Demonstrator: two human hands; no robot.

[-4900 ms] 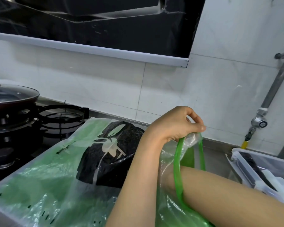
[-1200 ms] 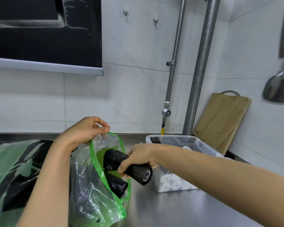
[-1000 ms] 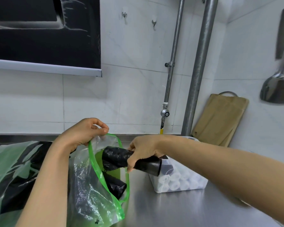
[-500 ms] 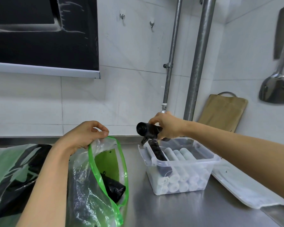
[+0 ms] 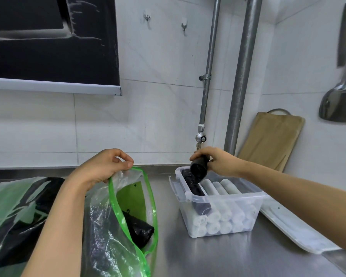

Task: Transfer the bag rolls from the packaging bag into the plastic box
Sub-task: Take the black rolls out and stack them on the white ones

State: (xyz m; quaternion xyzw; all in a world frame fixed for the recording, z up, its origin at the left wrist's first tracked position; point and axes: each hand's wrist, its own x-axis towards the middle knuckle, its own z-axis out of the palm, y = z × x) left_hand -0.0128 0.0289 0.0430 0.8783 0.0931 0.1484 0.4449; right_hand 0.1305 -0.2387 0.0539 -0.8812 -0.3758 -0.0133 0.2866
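Now that the black roll (image 5: 198,170) is out of the packaging bag (image 5: 108,246) and over the far left of the plastic box (image 5: 228,197), your right hand (image 5: 218,162) grips it, and it just needs dropping in. Your left hand (image 5: 102,166) pinches the bag's rim open — a second roll (image 5: 140,230) waits inside.

Light was bright, even and cool-white. The steel counter (image 5: 228,256) below the right hand (image 5: 218,161) threw back a soft pale sheen; shadow under the box (image 5: 226,197) was faint. Glints broke across the clear bag (image 5: 100,246) under the left hand (image 5: 104,166). Wide-angle distortion leaned the pipes (image 5: 242,76) above the right hand, and the spatula (image 5: 340,104) far to its right was smeared.
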